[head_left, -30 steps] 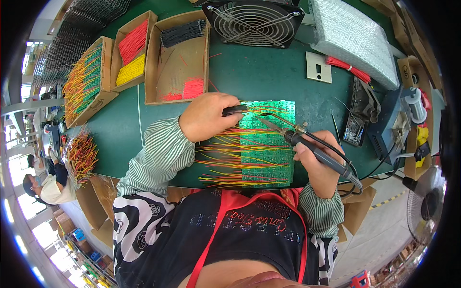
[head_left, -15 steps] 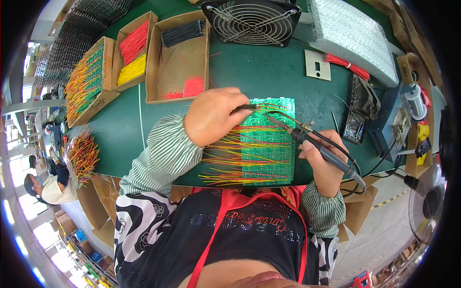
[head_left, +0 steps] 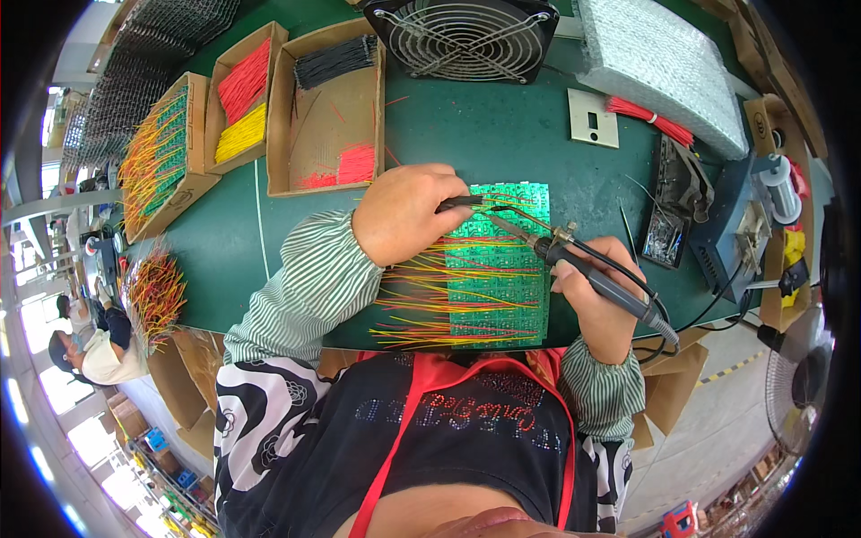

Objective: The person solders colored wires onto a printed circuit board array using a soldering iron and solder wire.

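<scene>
My left hand (head_left: pixel 405 215) is closed on slim black tweezers (head_left: pixel 460 203), whose tips reach over the upper left of a green circuit board panel (head_left: pixel 500 309). Rows of red and yellow wires (head_left: pixel 414 269) lie across this panel and stick out past its left edge. In my right hand (head_left: pixel 599 309) is a soldering iron (head_left: pixel 610 289), gripped like a pen, with a thin curved feed tube (head_left: pixel 525 215) clamped to it. The iron's tip points at the panel's upper part, close to the tweezers; whether it touches is too small to tell.
Cardboard trays of red and yellow wires (head_left: pixel 242 99) and black wires (head_left: pixel 336 61) stand at the far left, beside a box of wired boards (head_left: pixel 166 152). A fan (head_left: pixel 462 40) is at the back. Rightward are a metal plate (head_left: pixel 593 117), a blue soldering station (head_left: pixel 726 220) and a solder spool (head_left: pixel 782 193).
The iron's tip has shifted slightly left and up, nearer the tweezers. My left hand has moved very slightly right and still grips the tweezers.
</scene>
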`<state>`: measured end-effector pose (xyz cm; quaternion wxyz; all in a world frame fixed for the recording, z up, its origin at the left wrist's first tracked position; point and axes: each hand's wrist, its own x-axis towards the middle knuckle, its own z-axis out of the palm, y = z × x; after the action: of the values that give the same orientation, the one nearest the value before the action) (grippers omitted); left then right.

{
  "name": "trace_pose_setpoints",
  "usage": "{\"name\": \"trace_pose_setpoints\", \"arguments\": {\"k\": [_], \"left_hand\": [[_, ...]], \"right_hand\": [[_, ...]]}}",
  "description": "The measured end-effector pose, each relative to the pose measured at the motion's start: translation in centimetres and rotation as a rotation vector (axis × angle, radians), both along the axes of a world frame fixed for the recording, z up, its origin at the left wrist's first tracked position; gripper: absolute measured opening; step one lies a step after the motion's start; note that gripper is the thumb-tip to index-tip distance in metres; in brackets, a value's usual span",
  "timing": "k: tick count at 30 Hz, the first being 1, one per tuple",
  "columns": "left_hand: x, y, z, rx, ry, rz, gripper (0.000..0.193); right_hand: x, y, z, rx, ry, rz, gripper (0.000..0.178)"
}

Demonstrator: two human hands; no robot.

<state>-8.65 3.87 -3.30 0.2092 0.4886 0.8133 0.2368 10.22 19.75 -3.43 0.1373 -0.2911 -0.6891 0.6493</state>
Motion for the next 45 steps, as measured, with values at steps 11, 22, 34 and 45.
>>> {"name": "trace_pose_setpoints", "arguments": {"k": [11, 22, 34, 45], "left_hand": [[0.0, 0.0, 0.1, -0.022, 0.015, 0.002, 0.020], [0.2, 0.5, 2.3, 0.145, 0.239, 0.066, 0.014], [1.0, 2.2, -0.6, 0.070, 0.094, -0.047, 0.018], [1.0, 2.1, -0.8, 0.069, 0.085, -0.056, 0.018]], "right_hand": [[0.7, 0.5, 0.9, -0.014, 0.026, -0.027, 0.016], [1.5, 0.9, 0.8, 0.015, 0.037, -0.085, 0.015], [1.4, 1.4, -0.1, 0.059, 0.011, -0.061, 0.014], [1.6, 1.3, 0.8, -0.004, 0.043, -0.086, 0.016]]}}
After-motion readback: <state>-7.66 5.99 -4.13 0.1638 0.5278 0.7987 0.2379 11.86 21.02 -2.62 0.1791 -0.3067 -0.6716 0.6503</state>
